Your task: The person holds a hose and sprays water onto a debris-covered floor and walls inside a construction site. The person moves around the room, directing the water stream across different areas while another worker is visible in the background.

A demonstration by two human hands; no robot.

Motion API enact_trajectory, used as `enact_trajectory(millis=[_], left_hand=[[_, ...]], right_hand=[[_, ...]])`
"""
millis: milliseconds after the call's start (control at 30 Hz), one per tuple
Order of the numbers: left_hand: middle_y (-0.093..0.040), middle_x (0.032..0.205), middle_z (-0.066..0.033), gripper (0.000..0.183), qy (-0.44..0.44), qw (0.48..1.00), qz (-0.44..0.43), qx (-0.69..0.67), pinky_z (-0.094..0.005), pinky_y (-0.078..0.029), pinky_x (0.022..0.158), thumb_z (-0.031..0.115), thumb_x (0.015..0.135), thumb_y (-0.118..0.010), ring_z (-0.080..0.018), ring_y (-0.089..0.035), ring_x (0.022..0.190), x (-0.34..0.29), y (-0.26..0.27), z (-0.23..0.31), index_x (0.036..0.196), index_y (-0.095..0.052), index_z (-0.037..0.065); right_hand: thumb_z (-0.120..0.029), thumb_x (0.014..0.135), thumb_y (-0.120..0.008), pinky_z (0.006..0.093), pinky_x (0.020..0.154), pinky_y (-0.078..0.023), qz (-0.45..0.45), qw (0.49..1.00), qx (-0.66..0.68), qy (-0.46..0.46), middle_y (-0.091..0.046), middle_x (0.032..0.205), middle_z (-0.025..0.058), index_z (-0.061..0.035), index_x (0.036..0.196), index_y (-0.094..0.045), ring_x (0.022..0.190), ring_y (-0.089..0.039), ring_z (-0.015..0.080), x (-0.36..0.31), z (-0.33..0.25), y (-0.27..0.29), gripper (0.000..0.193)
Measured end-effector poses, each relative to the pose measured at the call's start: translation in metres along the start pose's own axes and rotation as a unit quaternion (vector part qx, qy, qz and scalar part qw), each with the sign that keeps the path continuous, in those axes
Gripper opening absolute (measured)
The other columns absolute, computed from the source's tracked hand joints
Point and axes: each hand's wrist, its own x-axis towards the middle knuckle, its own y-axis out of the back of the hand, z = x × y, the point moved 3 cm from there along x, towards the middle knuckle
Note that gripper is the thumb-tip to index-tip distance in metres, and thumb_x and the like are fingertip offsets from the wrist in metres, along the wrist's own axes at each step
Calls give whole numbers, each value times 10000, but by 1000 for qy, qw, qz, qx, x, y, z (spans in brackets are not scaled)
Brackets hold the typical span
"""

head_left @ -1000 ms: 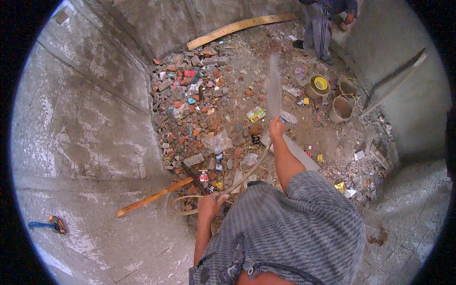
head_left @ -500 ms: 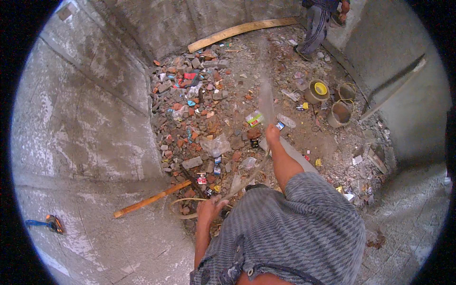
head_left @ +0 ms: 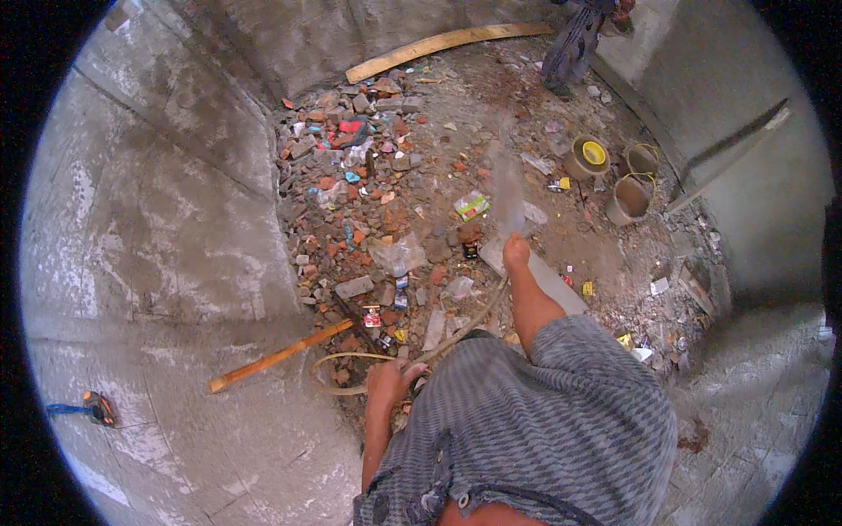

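My right hand (head_left: 517, 252), held out ahead of me, is closed round the end of a pale hose (head_left: 481, 314). A blurred spray of water (head_left: 507, 193) leaves that end and spreads away over the rubble-strewn ground. The hose runs back in a curve past my body to my left hand (head_left: 388, 383), whose fingers are wrapped round it low on the left. Beside the left hand the hose bends into a loose loop. Beyond the right hand and partly behind its forearm lies a flat grey slab (head_left: 553, 285).
Broken bricks (head_left: 354, 287) and litter cover the ground at left. A long plank (head_left: 447, 41) lies along the far wall, a wooden strip (head_left: 281, 355) near my left. Buckets (head_left: 628, 202) stand at right. Another person (head_left: 572, 48) is at the far right. A tape measure (head_left: 99, 408) lies far left.
My right hand has shifted slightly to the right with the hose end, and the spray has swung rightward with it. The left hand keeps its hold. The other person's legs have moved a little.
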Motion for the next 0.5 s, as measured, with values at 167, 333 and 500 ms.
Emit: enact_trajectory(millis=[167, 333, 500], left_hand=[[-629, 890, -201, 570, -5, 1000, -10, 2, -473, -352, 899, 606, 762, -507, -371, -576, 895, -3, 3, 7, 966, -653, 94], [-629, 878, -203, 557, -18, 1000, -18, -1, -452, -375, 863, 593, 764, -517, -370, -574, 882, -8, 6, 12, 947, -656, 85], [-630, 867, -199, 544, -32, 998, -47, -27, -436, -403, 809, 579, 762, -529, -369, -572, 876, -7, 4, 9, 920, -660, 75]], right_hand=[[-408, 872, -318, 472, 767, -438, -29, 997, -41, 50, -584, 842, 310, 100, 798, -596, 858, -574, 427, -5, 9, 7, 583], [-402, 868, -327, 488, 778, -433, -4, 997, -23, 69, -562, 848, 344, 119, 855, -573, 881, -555, 454, -12, 8, 24, 576], [-360, 870, -339, 491, 774, -427, 1, 999, -34, -13, -573, 863, 319, 77, 837, -597, 877, -558, 448, -13, 20, 32, 509]])
